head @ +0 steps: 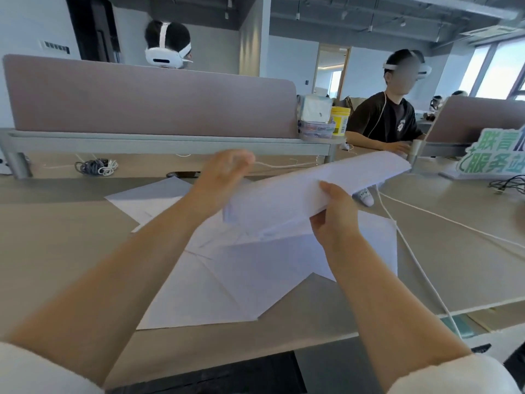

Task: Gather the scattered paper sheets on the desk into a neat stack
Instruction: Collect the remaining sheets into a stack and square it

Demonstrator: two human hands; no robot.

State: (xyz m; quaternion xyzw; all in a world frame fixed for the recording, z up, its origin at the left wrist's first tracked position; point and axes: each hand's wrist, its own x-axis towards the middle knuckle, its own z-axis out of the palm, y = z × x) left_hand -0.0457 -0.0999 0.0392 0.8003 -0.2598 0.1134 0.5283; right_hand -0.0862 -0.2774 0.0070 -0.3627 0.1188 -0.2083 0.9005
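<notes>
Room: open-plan office under an exposed ceiling (369,12), with bright windows (500,72) beyond the far right end of the desk.
Desk: a long beige desk (71,237) fills the foreground, its near edge running across the bottom of the view.
Partition: a mauve partition (147,95) stands along the desk's far side.
Loose sheets: white loose sheets (241,280) lie fanned and overlapping at odd angles on the middle of the desk, one more poking out toward the far left.
Sheaf: a gathered sheaf (312,189) is held above the desk, over the loose sheets, tilted up toward the far right.
Neighbours: a seated person (383,118) in a black T-shirt and white headset works at the desk's far right; another head (167,44) in a headset shows beyond the desk.
Right hand: the right hand (335,217) grips the sheaf's near edge, thumb on top and fingers underneath.
Left hand: the left hand (224,177) is at the sheaf's left end, blurred; whether it has hold cannot be told.
Sign: a green sign (491,155) stands at the desk's right end.
Cable: a white cable (412,251) crosses the desk's right side.
Tub: a yellow tub (339,120) sits at the desk's far edge.
</notes>
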